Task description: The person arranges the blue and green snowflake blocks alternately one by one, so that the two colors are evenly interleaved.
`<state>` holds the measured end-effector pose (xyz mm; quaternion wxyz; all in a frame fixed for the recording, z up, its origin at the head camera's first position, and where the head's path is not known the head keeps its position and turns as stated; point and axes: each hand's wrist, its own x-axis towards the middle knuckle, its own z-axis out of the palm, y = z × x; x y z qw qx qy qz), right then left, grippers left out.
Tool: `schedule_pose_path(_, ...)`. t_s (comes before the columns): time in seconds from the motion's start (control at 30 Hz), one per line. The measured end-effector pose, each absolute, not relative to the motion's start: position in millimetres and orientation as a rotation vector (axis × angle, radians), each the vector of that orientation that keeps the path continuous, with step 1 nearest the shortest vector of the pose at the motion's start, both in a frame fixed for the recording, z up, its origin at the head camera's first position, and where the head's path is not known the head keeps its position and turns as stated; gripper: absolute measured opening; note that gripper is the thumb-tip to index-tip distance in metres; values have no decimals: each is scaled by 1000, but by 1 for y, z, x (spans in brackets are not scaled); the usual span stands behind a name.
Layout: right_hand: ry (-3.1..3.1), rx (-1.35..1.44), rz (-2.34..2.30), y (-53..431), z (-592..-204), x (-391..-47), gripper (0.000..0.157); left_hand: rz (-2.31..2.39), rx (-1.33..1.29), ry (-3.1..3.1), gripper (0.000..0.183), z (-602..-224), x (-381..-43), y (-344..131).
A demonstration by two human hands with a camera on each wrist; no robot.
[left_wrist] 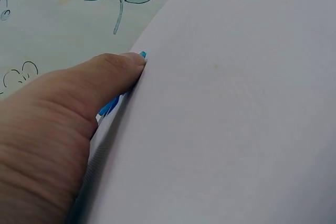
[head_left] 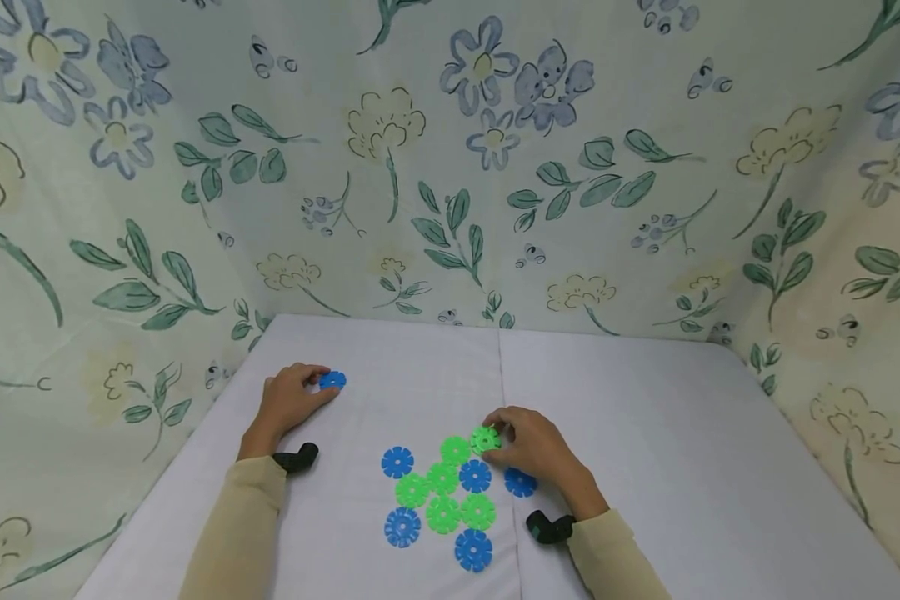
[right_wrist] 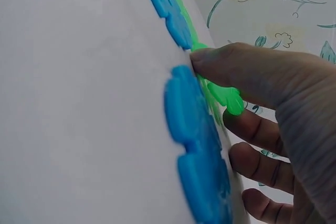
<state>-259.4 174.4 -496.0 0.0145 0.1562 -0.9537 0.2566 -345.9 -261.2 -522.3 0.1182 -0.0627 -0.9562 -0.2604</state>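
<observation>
At the far left of the table, my left hand (head_left: 291, 402) holds a blue notched disc (head_left: 333, 380) between thumb and fingers. In the left wrist view the thumb covers most of that disc, so only slivers of blue show. My right hand (head_left: 534, 443) pinches a green notched disc (head_left: 485, 439) at the top of a loose group. From the right wrist side, thumb and index finger lie on this green piece (right_wrist: 227, 98), the other fingers bent beside it. Nearest to the right hand are a blue disc (head_left: 521, 482) below it and another blue disc (head_left: 476, 476) to its left.
Several green discs (head_left: 442, 478) lie flat in the middle of the group. Blue discs surround them, one at the left (head_left: 397, 462), others at the front (head_left: 473, 550). White cloth (head_left: 630, 417) covers the table, with a floral curtain (head_left: 420, 167) rising behind it.
</observation>
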Motion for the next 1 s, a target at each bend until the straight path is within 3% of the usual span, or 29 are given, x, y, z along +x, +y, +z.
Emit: schedule_pose_path(1.0,-2938,578,536,176,-497,-258,47,-742,-219,-2849,56,-525,-346,-265)
